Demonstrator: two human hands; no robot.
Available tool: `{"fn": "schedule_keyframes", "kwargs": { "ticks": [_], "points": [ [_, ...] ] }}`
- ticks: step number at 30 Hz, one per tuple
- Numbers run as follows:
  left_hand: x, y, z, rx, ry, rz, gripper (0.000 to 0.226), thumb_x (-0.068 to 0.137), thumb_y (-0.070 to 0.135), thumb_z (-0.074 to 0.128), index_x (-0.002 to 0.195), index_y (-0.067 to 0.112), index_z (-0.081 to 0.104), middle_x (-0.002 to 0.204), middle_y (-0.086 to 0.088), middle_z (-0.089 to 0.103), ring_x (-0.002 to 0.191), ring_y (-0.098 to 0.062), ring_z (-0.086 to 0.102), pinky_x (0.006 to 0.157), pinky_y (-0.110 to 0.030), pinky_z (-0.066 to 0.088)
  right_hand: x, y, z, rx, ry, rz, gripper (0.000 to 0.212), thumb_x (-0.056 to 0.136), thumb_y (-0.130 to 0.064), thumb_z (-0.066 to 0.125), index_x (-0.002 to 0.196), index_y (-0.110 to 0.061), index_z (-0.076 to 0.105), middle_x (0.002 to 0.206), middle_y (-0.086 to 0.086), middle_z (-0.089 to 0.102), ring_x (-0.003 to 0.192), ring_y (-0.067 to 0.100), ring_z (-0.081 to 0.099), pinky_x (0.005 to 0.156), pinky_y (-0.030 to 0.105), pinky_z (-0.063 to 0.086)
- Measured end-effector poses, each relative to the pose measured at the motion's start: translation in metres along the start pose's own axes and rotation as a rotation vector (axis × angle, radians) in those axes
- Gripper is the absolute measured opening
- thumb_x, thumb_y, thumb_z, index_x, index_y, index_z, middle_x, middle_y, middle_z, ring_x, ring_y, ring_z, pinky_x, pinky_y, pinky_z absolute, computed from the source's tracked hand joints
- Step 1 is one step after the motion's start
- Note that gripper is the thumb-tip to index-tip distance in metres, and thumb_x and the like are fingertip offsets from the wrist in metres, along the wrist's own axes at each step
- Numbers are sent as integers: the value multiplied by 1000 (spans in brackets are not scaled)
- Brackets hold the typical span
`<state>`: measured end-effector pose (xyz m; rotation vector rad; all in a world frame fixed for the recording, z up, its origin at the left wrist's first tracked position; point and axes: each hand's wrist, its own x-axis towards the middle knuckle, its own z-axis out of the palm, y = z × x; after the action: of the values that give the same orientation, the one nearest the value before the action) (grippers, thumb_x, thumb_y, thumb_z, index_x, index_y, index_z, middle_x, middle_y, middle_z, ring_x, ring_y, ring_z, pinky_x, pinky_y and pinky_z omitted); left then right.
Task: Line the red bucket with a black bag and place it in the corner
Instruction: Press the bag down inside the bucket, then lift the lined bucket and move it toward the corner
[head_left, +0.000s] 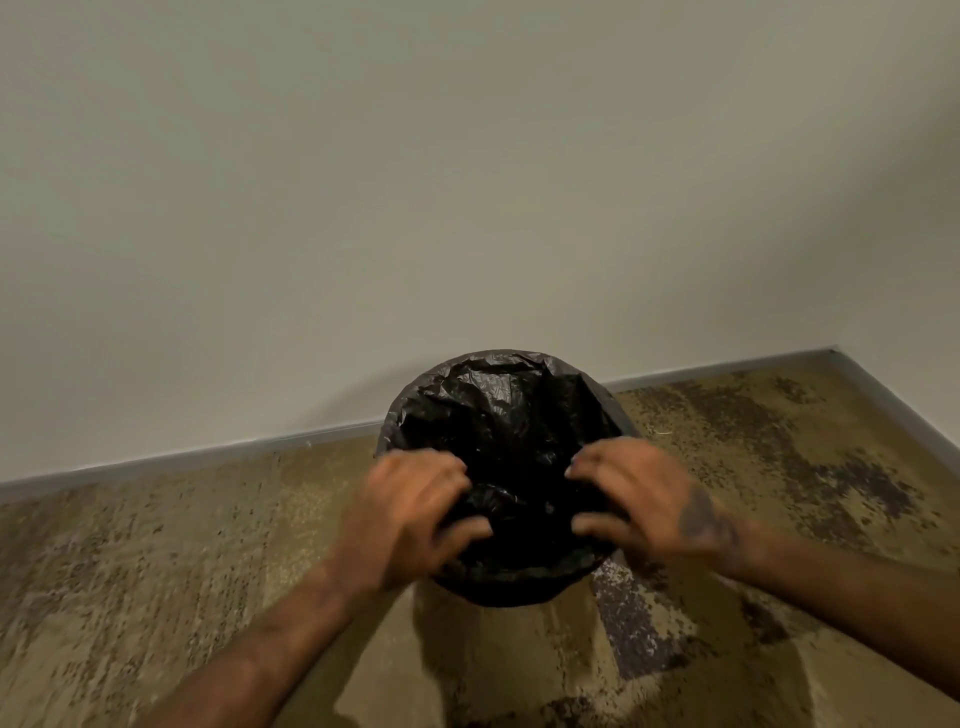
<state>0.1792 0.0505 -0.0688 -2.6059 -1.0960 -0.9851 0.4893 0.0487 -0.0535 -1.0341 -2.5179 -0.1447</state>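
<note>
So the bucket was sitting on the speckled carpet (156, 571) right up against the far wall (467, 182), with the actual corner (834, 349) off to the right and a bit farther back, so not quite home yet I'd say. You couldn't see any red at all, the black bag (498, 415) was folded over the whole rim and hid the bucket completely, so I'm taking the task's word on the colour. Both hands were on the near side of the rim: the left hand (410, 519) had its fingers curled in over the edge with the thumb pressing into the plastic, and the right hand (639, 499) mirrored it, fingers bent and pinching the bag against the rim. The hands were a bit blurry, so I couldn't swear how tight either grip was, but both looked clenched on bag and rim together, 2 hands, 1 rim. My read on handling: an empty plastic bucket is light and stiff, easy to slide or lift, but the liner is thin, crinkly and slippery, and it'll pull loose if you grab film alone. I'd grip through the bag onto the hard rim, on opposite sides, and shift it right toward the corner without dragging the overhang on the carpet.
</note>
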Motion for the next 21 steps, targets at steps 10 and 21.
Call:
{"fn": "schedule_keyframes", "kwargs": {
  "ticks": [10,21],
  "points": [
    [30,-40,2,-411,-226,-1266,51,90,63,55,118,20,55,104,7,59,87,-10,57,75,-32,45,12,47,-2,263,-228,1048,66,92,-69,31,130,-17,43,98,4,64,86,22,64,67,33,49],
    [27,-45,-3,-754,-106,-1475,15,95,21,63,90,13,74,89,-9,74,84,-23,69,65,-33,48,18,36,6,562,-88,1133,37,102,-36,44,88,-8,63,83,17,67,76,32,66,59,39,47]
  ]
}}
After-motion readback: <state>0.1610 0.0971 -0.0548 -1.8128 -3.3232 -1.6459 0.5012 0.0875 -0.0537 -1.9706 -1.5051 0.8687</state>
